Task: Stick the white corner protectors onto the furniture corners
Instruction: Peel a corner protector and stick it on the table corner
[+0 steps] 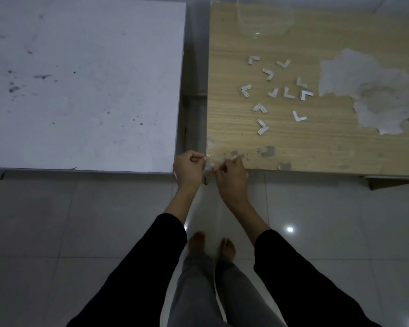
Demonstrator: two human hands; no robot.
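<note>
A white corner protector (208, 164) sits at the near left corner of the wooden table (316, 142). My left hand (189, 168) pinches its left end with curled fingers. My right hand (232, 178) pinches its right end at the table's front edge. Several more white L-shaped corner protectors (275, 93) lie scattered on the wooden table top, beyond my hands.
A white table (80, 86) with dark specks stands to the left, a narrow gap away from the wooden one. A clear plastic container (265, 18) stands at the wooden table's far side. Peeled veneer patches mark its right part. Tiled floor and my bare feet are below.
</note>
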